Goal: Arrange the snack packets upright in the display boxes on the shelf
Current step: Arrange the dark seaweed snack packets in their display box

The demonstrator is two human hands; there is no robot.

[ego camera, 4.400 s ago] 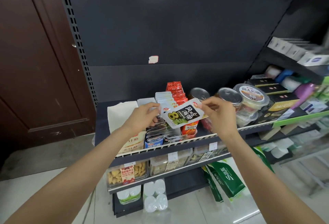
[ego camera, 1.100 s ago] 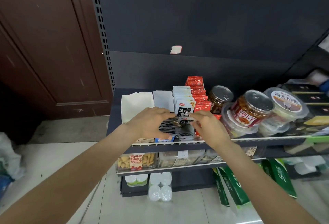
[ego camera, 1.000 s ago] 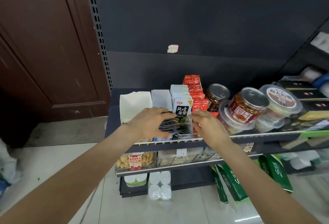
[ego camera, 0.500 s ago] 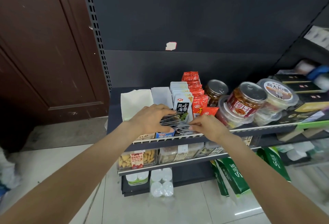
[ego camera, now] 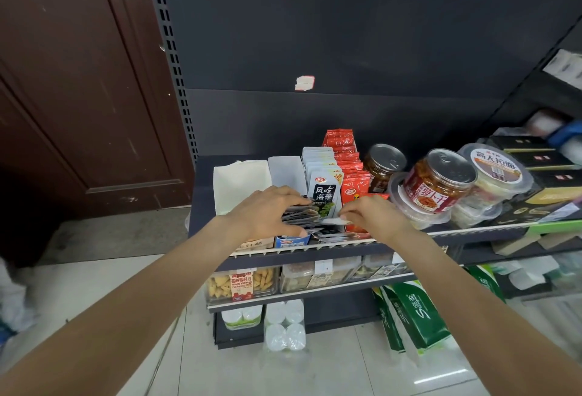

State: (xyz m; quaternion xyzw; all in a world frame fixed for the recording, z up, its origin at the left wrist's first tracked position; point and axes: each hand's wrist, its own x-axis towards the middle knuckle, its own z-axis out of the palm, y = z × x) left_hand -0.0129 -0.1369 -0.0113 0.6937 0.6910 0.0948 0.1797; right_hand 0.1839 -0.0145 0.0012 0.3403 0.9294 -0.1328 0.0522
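Observation:
A row of white seaweed packets (ego camera: 324, 189) stands upright in a white display box (ego camera: 285, 170) on the top shelf. Beside it on the right stands a row of red packets (ego camera: 354, 176). At the front of the box a loose stack of flat packets (ego camera: 304, 216) lies tilted. My left hand (ego camera: 267, 211) grips this stack from the left, fingers curled over its top. My right hand (ego camera: 374, 214) pinches the edge of one flat packet (ego camera: 335, 221) at the stack's right side.
An open white box (ego camera: 241, 183) stands at the left of the shelf. Round jars and tubs (ego camera: 439, 179) crowd the right. The white shelf rail (ego camera: 302, 246) runs under my hands. Lower shelves hold biscuit boxes (ego camera: 241, 282); green packs (ego camera: 415, 313) lean on the floor.
The seaweed packet that both hands held up 4.4 s ago now stands at the front of the row. My right hand has dropped to the loose stack; my left still grips it.

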